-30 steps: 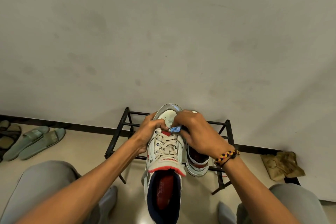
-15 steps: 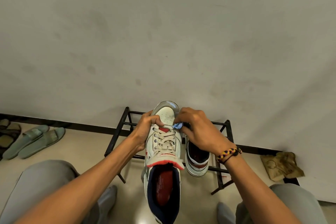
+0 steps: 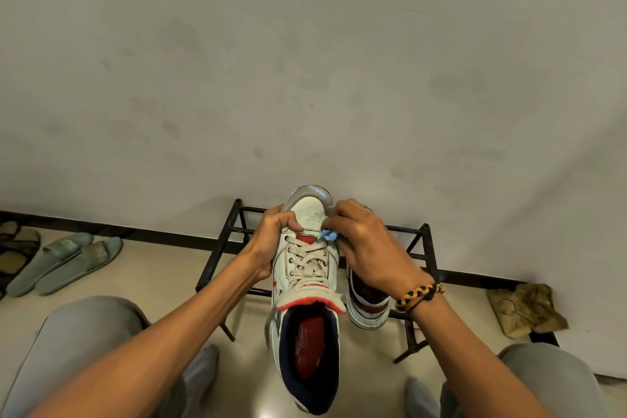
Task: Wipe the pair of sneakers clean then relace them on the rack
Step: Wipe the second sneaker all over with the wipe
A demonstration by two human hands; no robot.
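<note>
A white sneaker (image 3: 307, 268) with red tongue trim, navy lining and cream laces is held up in front of me, toe pointing away. My left hand (image 3: 271, 241) grips its left side near the toe box. My right hand (image 3: 364, 244) pinches a small blue cloth (image 3: 328, 234) against the upper right of the shoe, beside the top lace row. The second sneaker (image 3: 368, 302) sits on the black metal rack (image 3: 224, 241), mostly hidden behind my right hand and wrist.
A stained white wall rises right behind the rack. Green slides (image 3: 64, 263) and a dark sandal (image 3: 15, 244) lie on the floor at the left. A crumpled tan cloth (image 3: 522, 309) lies at the right. My grey-trousered knees (image 3: 78, 349) frame the bottom.
The held sneaker has risen slightly and both hands moved a little up toward the toe. My right hand shifted the blue cloth along the shoe's upper right edge.
</note>
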